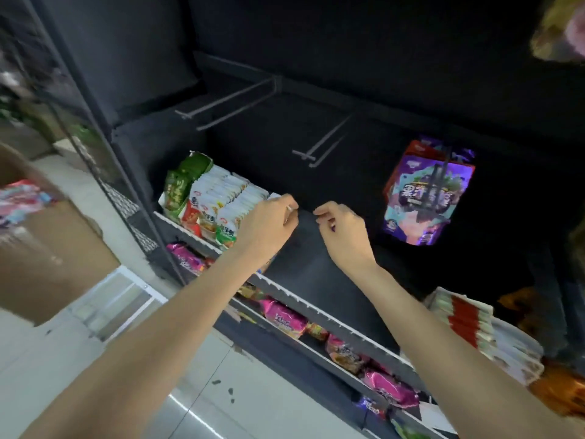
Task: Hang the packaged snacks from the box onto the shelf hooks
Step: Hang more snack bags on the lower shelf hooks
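A purple snack bag hangs on a hook at the right of the dark shelf back. Two bare double-wire hooks stick out to its left. My left hand is curled at the right end of a row of white and green snack packets, gripping the last packet; most of that packet is hidden under my hand. My right hand hovers just to the right over the bare shelf board, fingers curled with thumb against forefinger, nothing visible in it. The cardboard box stands on the floor at the left.
Pink packets lie along the lower shelf behind its toothed rail. White and red packs are stacked at the right, with orange bags beside them. A black mesh side panel borders the shelf on the left.
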